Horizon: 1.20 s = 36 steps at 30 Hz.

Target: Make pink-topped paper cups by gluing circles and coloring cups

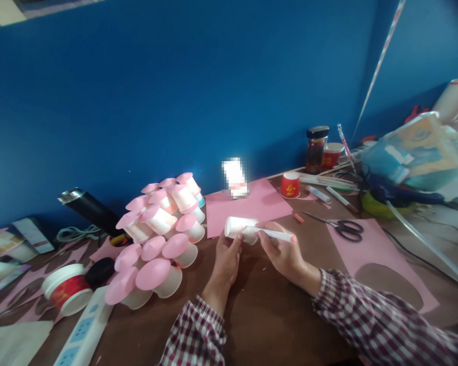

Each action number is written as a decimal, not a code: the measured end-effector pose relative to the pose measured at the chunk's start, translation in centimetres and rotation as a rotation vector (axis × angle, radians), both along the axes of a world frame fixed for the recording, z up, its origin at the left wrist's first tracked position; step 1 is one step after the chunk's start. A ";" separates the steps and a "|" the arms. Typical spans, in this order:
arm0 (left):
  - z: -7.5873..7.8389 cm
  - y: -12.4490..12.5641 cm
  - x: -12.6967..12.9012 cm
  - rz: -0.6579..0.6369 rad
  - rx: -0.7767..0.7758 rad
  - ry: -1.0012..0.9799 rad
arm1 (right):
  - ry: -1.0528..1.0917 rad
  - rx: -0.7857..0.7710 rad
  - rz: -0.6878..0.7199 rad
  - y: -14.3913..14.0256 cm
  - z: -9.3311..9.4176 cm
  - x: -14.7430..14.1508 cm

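Note:
My left hand (226, 260) holds a small white paper cup (238, 226) on its side above the brown table. My right hand (284, 252) grips a white glue stick or pen-like tube (275, 234) whose tip touches the cup's side. Both sleeves are checked red and white. A pile of white cups with pink paper tops (161, 235) lies just left of my left hand. A pink paper sheet (252, 203) lies behind the cup.
Black scissors (341, 226) lie right of my hands on a cut pink sheet (381, 254). A red cup (290, 184), a dark jar (316, 148), pens and a cluttered heap sit at the back right. A white power strip (84, 331), a red-labelled tub (67, 288) and a black flask (89, 207) lie left.

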<state>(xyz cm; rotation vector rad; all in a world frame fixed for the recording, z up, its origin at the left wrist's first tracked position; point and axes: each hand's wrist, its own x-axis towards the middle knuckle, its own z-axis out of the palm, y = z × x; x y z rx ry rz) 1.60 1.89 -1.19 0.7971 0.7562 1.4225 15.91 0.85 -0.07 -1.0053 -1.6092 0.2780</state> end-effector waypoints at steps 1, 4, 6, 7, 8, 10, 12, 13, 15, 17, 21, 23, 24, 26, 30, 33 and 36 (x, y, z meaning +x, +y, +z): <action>0.0 0.0 0.0 -0.003 0.001 -0.003 | -0.001 0.000 0.001 0.0 0.0 0.0; 0.0 0.0 0.0 -0.001 0.003 0.001 | -0.002 -0.001 0.003 0.0 0.2 0.0; 0.0 0.0 0.0 -0.001 0.004 0.013 | -0.006 -0.002 0.002 0.0 0.3 0.1; 0.0 0.0 0.0 -0.002 0.005 0.016 | -0.009 -0.002 0.001 0.0 0.3 0.1; 0.0 0.0 0.0 -0.004 0.008 0.018 | -0.013 -0.001 -0.001 0.0 0.3 0.1; -0.1 -0.1 0.0 -0.008 0.012 0.014 | -0.015 0.001 -0.008 0.0 0.3 0.1; -0.1 -0.1 -0.1 -0.008 0.010 0.013 | -0.012 -0.001 -0.017 0.1 0.3 0.1; 0.0 -0.1 -0.1 -0.009 0.009 0.013 | -0.012 -0.003 -0.020 0.1 0.3 0.1; 0.0 -0.1 -0.1 -0.009 0.007 0.012 | -0.010 -0.001 -0.023 0.1 0.3 0.0; 0.0 0.0 0.0 -0.012 0.005 0.010 | -0.009 0.008 -0.027 0.1 0.4 0.0; 0.0 0.0 -0.1 -0.013 0.005 0.005 | -0.012 0.026 -0.042 0.0 0.5 0.1; -0.1 0.0 -0.1 -0.013 -0.003 0.003 | -0.015 0.027 -0.047 0.1 0.5 0.1; -0.1 0.0 -0.1 -0.011 -0.007 0.002 | -0.014 0.027 -0.051 0.1 0.4 0.1; -0.2 0.0 -0.2 -0.005 -0.009 -0.003 | -0.012 0.023 -0.060 0.2 0.4 0.1; -0.2 0.0 -0.2 0.001 -0.007 -0.007 | -0.013 0.021 -0.076 0.3 0.2 0.1; -0.3 0.0 -0.1 -0.002 -0.006 -0.007 | -0.018 0.019 -0.078 0.3 0.1 0.1; -0.4 0.1 -0.1 0.000 -0.003 -0.001 | -0.016 0.017 -0.080 0.3 0.1 0.1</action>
